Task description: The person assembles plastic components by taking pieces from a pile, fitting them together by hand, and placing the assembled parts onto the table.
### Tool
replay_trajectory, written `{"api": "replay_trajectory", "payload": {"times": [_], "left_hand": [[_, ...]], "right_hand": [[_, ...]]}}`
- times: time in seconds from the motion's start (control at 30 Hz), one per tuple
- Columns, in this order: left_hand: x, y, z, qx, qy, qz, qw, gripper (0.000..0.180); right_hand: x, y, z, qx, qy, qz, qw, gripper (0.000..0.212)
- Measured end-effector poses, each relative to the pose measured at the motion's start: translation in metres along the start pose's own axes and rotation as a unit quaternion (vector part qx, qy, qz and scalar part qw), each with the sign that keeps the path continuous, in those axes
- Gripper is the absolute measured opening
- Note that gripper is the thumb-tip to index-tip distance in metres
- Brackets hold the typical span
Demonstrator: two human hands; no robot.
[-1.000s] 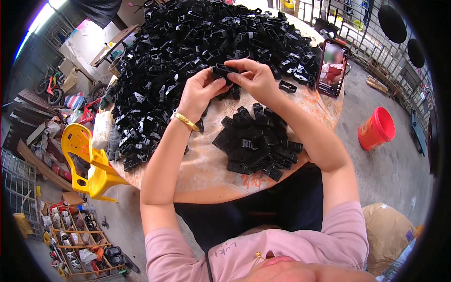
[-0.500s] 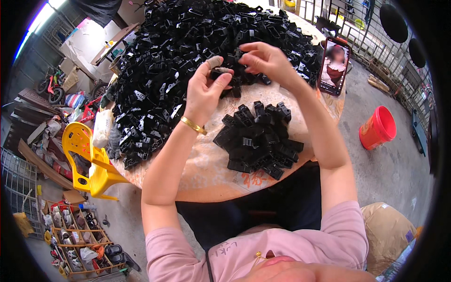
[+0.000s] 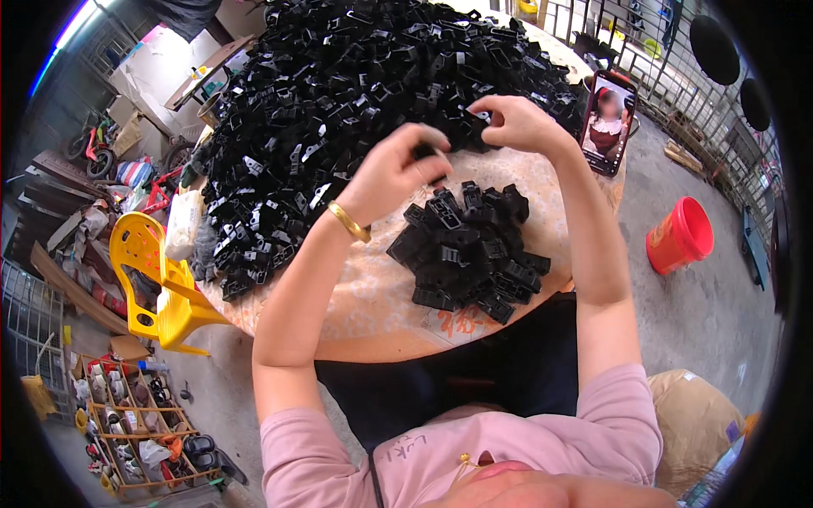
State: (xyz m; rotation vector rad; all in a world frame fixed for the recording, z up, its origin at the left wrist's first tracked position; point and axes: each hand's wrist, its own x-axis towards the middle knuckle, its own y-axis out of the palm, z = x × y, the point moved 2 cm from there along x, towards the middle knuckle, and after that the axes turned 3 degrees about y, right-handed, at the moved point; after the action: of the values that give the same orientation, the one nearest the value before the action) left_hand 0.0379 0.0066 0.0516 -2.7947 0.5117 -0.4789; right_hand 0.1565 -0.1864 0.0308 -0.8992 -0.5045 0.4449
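The left hand, blurred, is clamped on a black part above the worktop, just beyond the small heap of like parts. The right hand bends its fingers at the near right edge of the large heap; whether they grip anything, I cannot tell. The hands are apart. A phone stands to the right, a red bucket farther right, a yellow chair left.

Lettering on pink shirt and tablecloth
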Motion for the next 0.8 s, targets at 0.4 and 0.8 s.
{"api": "replay_trajectory", "payload": {"times": [0.4, 0.8], "left_hand": [[-0.006, -0.015, -0.009, 0.081, -0.030, 0.025, 0.996, 0.025], [-0.003, 0.003, 0.003, 0.459, 0.214, -0.130, 0.852, 0.053]], "right_hand": [[0.002, 0.019, 0.024, -0.236, 0.149, 0.030, 0.960, 0.024], [0.008, 0.032, 0.023, 0.124, 0.036, -0.093, 0.987, 0.027]]}}
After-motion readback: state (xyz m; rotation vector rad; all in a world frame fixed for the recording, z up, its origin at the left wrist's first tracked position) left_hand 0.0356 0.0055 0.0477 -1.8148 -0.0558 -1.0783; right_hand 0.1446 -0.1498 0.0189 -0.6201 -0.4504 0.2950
